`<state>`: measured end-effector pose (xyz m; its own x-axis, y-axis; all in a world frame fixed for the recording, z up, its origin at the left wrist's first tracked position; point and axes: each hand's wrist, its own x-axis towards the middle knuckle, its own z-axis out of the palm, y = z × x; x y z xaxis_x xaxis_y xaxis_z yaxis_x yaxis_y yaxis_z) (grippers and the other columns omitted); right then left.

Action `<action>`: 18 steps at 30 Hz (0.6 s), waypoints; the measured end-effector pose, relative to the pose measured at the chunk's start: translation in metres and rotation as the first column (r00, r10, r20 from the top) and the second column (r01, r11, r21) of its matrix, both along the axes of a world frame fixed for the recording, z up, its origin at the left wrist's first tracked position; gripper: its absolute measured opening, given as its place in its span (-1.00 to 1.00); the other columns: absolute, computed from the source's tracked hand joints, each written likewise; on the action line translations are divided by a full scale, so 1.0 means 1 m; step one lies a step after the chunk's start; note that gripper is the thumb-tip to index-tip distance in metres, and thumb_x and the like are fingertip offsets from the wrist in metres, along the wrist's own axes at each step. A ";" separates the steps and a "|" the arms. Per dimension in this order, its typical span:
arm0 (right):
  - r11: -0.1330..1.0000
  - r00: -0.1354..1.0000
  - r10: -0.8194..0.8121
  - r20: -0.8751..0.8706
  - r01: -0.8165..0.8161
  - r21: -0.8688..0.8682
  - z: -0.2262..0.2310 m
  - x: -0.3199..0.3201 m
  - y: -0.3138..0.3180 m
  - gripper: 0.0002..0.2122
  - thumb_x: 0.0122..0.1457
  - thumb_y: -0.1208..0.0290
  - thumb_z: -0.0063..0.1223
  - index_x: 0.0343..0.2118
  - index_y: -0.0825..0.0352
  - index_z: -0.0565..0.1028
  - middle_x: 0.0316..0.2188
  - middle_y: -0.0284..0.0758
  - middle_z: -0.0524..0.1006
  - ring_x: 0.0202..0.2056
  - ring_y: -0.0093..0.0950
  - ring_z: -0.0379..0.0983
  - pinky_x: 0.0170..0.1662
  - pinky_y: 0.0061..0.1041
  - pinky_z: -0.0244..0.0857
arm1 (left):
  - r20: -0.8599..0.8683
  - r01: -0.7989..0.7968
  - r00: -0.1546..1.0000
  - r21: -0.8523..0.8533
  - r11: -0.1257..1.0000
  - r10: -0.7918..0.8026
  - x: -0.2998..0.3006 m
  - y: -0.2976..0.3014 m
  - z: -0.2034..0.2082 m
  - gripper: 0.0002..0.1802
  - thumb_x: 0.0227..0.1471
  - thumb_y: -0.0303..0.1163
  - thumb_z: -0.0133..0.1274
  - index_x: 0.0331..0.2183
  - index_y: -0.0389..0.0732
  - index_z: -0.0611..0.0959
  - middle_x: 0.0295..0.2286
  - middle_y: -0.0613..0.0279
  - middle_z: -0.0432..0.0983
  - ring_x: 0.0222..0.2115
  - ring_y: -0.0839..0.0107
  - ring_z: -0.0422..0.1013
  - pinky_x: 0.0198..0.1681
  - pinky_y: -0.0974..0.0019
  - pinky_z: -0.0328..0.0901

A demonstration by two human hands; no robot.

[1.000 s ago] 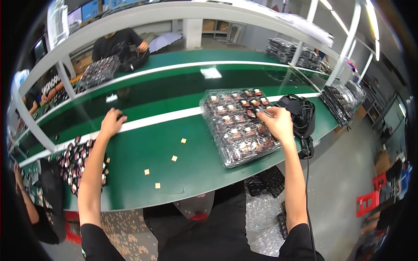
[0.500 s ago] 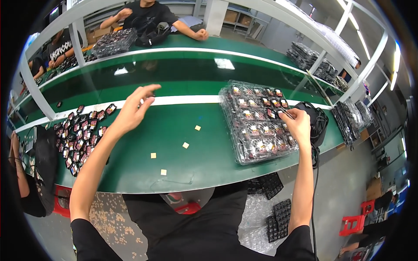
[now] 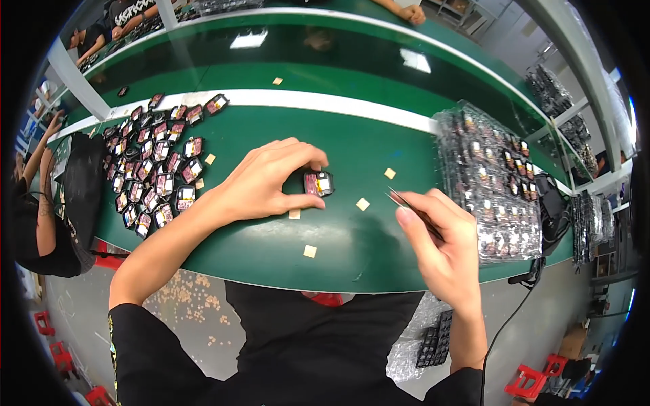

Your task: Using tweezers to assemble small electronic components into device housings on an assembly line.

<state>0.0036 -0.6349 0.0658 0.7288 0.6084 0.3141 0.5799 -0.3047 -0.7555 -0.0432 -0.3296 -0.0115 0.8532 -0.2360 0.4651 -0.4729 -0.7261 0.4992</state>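
A small black-cased electronic module (image 3: 319, 183) with a white and pink inner face lies on the green bench. My left hand (image 3: 274, 179) is curled round it, thumb and index finger at its opposite edges. Pointed metal tweezers (image 3: 418, 212) are pinched in my right hand (image 3: 443, 237), their tips toward the module but apart from it. Small pale-yellow squares lie close by: one square (image 3: 390, 173) beyond the tweezer tips, another square (image 3: 363, 204) between my hands, and a third square (image 3: 310, 251) nearer the front edge.
Many similar modules form a loose pile (image 3: 159, 159) at left. Clear plastic trays (image 3: 491, 223) holding modules are stacked at right, beside a black bag (image 3: 556, 210) and a cable. A white rail (image 3: 325, 103) runs behind. Scraps litter the floor; other people sit at left.
My left hand has come down round a module on the bench. My right hand, with the tweezers, has moved left from the tray stack. The view has shifted.
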 end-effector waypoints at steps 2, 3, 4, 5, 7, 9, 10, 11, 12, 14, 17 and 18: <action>1.000 1.000 -0.002 -0.013 0.001 -0.024 -0.015 0.008 0.018 -0.83 0.37 0.59 0.25 -0.04 0.48 0.70 -0.47 -0.34 0.51 -0.56 -0.66 0.28 -0.48 -0.54 0.13 | -0.011 0.016 1.000 0.026 1.000 -0.016 -0.004 0.001 0.003 -0.28 -0.15 -0.12 0.64 0.02 -0.14 0.69 -0.25 0.24 0.62 -0.25 0.22 0.56 -0.15 0.17 0.45; 0.999 1.000 -0.005 -0.010 0.005 -0.038 -0.024 0.012 0.024 -0.83 0.38 0.59 0.23 -0.03 0.48 0.70 -0.46 -0.34 0.53 -0.55 -0.65 0.30 -0.48 -0.53 0.14 | -0.006 0.036 0.999 0.061 0.997 -0.036 -0.007 0.001 0.005 -0.19 -0.18 -0.04 0.64 0.07 -0.12 0.67 -0.28 0.27 0.60 -0.30 0.24 0.53 -0.20 0.18 0.42; 0.999 0.999 -0.004 -0.042 0.003 -0.033 -0.034 0.018 0.028 -0.82 0.40 0.58 0.21 -0.01 0.49 0.69 -0.46 -0.32 0.56 -0.54 -0.63 0.33 -0.47 -0.53 0.16 | -0.075 0.051 0.996 0.035 0.998 -0.048 -0.008 0.003 0.004 -0.04 -0.25 0.07 0.65 0.16 -0.09 0.65 -0.30 0.33 0.55 -0.39 0.30 0.43 -0.27 0.20 0.34; 0.999 0.999 0.003 -0.052 -0.001 0.040 -0.050 0.024 0.030 -0.81 0.41 0.58 0.20 0.00 0.48 0.69 -0.47 -0.33 0.58 -0.54 -0.66 0.33 -0.48 -0.54 0.15 | -0.146 0.070 0.987 -0.024 0.997 -0.072 -0.008 0.004 0.006 -0.04 -0.23 0.04 0.65 0.18 -0.10 0.64 -0.32 0.35 0.52 -0.42 0.36 0.37 -0.30 0.24 0.32; 0.999 0.984 -0.014 -0.175 0.022 0.041 -0.051 0.025 0.038 -0.81 0.42 0.58 0.20 0.01 0.47 0.71 -0.48 -0.35 0.58 -0.53 -0.70 0.35 -0.48 -0.58 0.17 | -0.206 0.083 0.974 -0.080 0.993 -0.098 -0.009 0.008 0.009 -0.07 -0.19 -0.03 0.63 0.20 -0.10 0.64 -0.32 0.35 0.51 -0.43 0.38 0.34 -0.31 0.28 0.31; 0.994 0.958 -0.039 -0.284 0.066 0.087 -0.057 0.024 0.043 -0.82 0.43 0.58 0.22 0.00 0.50 0.71 -0.43 -0.35 0.63 -0.46 -0.73 0.50 -0.45 -0.69 0.24 | -0.202 0.151 0.965 -0.091 0.984 -0.167 -0.008 0.012 0.011 -0.18 -0.16 -0.25 0.55 0.19 -0.16 0.66 -0.25 0.27 0.53 -0.33 0.33 0.41 -0.29 0.29 0.32; 0.989 0.946 -0.030 -0.322 0.075 0.128 -0.067 0.026 0.043 -0.83 0.42 0.58 0.23 -0.02 0.51 0.72 -0.42 -0.34 0.65 -0.44 -0.74 0.52 -0.44 -0.71 0.27 | -0.152 0.178 0.968 -0.135 0.975 -0.198 -0.006 0.011 0.006 -0.19 -0.16 -0.32 0.51 0.19 -0.17 0.67 -0.20 0.24 0.55 -0.26 0.29 0.45 -0.26 0.27 0.34; 0.980 0.934 -0.020 -0.356 0.088 0.176 -0.077 0.027 0.046 -0.84 0.41 0.59 0.25 -0.03 0.52 0.72 -0.41 -0.34 0.66 -0.42 -0.74 0.54 -0.43 -0.73 0.29 | -0.099 0.208 0.969 -0.170 0.963 -0.226 -0.005 0.013 0.002 -0.19 -0.16 -0.38 0.48 0.20 -0.19 0.67 -0.15 0.22 0.56 -0.19 0.25 0.49 -0.23 0.26 0.36; 0.982 0.928 -0.019 -0.372 0.088 0.169 -0.078 0.027 0.045 -0.84 0.41 0.59 0.25 -0.03 0.52 0.72 -0.41 -0.34 0.66 -0.42 -0.74 0.54 -0.43 -0.73 0.29 | -0.115 0.201 0.968 -0.178 0.963 -0.224 -0.005 0.016 0.000 -0.19 -0.16 -0.38 0.48 0.20 -0.19 0.67 -0.15 0.22 0.56 -0.19 0.25 0.49 -0.23 0.26 0.36; 0.992 0.939 -0.012 -0.344 0.054 0.112 -0.072 0.025 0.044 -0.86 0.37 0.61 0.29 -0.07 0.52 0.74 -0.43 -0.34 0.67 -0.43 -0.74 0.55 -0.42 -0.74 0.32 | -0.122 0.249 0.956 -0.136 0.959 -0.266 -0.004 0.017 -0.001 -0.24 -0.14 -0.45 0.44 0.19 -0.18 0.70 -0.06 0.20 0.58 -0.09 0.19 0.52 -0.13 0.22 0.37; 0.995 0.951 -0.007 -0.310 0.038 0.095 -0.074 0.027 0.043 -0.87 0.35 0.63 0.32 -0.10 0.52 0.74 -0.48 -0.37 0.66 -0.46 -0.74 0.54 -0.43 -0.72 0.33 | -0.209 0.222 0.953 -0.018 0.975 -0.221 -0.005 0.018 0.000 -0.30 -0.11 -0.45 0.46 0.15 -0.16 0.74 -0.06 0.20 0.59 -0.12 0.18 0.52 -0.08 0.19 0.35; 0.995 0.948 -0.016 -0.317 0.047 0.089 -0.074 0.028 0.043 -0.87 0.35 0.63 0.32 -0.10 0.52 0.74 -0.48 -0.37 0.66 -0.46 -0.74 0.54 -0.43 -0.72 0.33 | -0.243 0.168 0.956 -0.004 0.986 -0.164 -0.005 0.014 0.001 -0.30 -0.12 -0.32 0.54 0.12 -0.14 0.76 -0.09 0.22 0.60 -0.14 0.20 0.53 -0.06 0.19 0.32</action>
